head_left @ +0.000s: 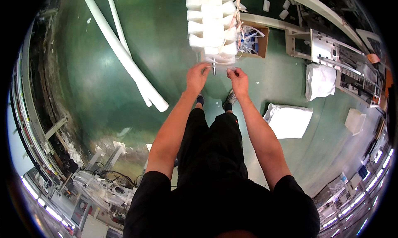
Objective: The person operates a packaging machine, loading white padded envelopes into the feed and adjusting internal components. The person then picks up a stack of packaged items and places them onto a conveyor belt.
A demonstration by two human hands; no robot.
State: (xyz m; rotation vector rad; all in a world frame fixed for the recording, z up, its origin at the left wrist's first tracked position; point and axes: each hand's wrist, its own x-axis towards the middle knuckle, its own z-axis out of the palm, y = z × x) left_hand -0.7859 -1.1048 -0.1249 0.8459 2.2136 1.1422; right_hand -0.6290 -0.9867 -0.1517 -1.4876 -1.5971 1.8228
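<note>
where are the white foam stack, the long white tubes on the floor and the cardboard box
white foam stack [211, 24], head view, middle of the stacked pieces
long white tubes [120, 49], head view, midway along the thicker tube
cardboard box [263, 41], head view, its brown right-hand wall

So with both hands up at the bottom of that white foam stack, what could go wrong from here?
The white foam stack rises tall and uneven above the left hand and right hand; a tug at its base might topple it. The long white tubes on the green floor lie close by, a possible trip hazard.
</note>
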